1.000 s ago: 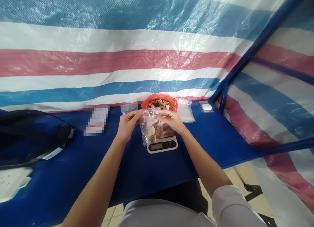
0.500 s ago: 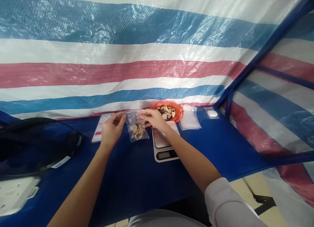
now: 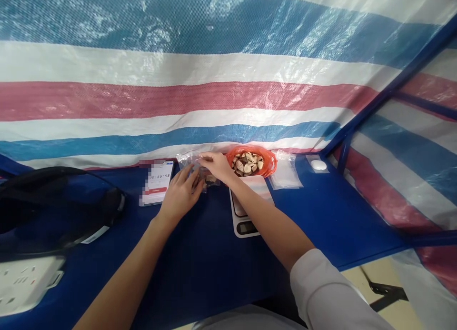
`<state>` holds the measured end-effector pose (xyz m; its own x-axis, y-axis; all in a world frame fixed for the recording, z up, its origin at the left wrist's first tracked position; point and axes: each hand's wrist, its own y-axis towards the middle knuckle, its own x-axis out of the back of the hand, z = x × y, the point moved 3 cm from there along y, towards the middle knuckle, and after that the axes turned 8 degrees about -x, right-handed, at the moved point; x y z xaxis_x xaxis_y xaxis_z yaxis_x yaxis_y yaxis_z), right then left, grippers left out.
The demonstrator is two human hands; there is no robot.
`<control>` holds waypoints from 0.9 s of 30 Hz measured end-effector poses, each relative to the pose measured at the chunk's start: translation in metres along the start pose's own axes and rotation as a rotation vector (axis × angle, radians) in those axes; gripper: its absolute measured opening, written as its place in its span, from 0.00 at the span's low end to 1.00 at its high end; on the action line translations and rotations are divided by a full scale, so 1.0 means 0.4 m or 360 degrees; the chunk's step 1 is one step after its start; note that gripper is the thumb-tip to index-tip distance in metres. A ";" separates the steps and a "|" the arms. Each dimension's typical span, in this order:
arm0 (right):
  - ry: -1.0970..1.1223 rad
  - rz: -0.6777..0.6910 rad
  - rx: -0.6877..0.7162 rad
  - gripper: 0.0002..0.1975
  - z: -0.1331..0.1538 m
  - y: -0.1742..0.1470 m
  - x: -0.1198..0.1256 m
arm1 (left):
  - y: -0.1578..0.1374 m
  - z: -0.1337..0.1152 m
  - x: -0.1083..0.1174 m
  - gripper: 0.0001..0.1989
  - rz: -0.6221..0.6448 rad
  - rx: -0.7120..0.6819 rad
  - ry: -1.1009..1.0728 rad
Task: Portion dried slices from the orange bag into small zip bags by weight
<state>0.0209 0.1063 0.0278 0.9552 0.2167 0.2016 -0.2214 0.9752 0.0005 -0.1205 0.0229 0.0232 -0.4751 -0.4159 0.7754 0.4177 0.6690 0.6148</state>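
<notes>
A clear plastic bag with brownish dried slices lies low over the blue table, mostly covered by my hands. My left hand is closed on its near left side, the fingers bent over the film and the thumb below them. At the bag's upper part, my right hand has its fingertips closed on the film; its thumb is hidden. Crinkled clear film shows behind my left fingers. Just right of my right hand, an orange-red plastic bag stands open, full of pale dried slices.
Below my right forearm sits a white digital scale. A phone lies left of my hands. Flat clear bags and a small white case lie to the right. A black headset and a power strip occupy the left.
The bag of slices has gone from hanging upright between my hands to lower and flatter. My left hand has moved right over it, uncovering the phone. The view has shifted slightly.
</notes>
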 end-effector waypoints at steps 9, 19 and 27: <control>-0.1453 0.0090 0.0432 0.15 0.035 -0.120 0.002 | -0.031 0.046 -0.048 0.22 0.0161 0.0054 -0.0011; -0.1877 0.0119 0.0672 0.20 -0.003 -0.162 -0.024 | -0.028 0.064 -0.072 0.22 0.0218 0.0087 0.0065; -0.1871 0.0136 0.0703 0.21 -0.008 -0.166 -0.018 | -0.016 0.080 -0.074 0.22 0.0193 0.0065 0.0068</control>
<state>0.0293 0.0402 0.0229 0.2330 -0.1140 0.9658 -0.5373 0.8126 0.2256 -0.1340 0.0507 -0.0081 -0.3890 -0.3558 0.8497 0.4377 0.7403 0.5104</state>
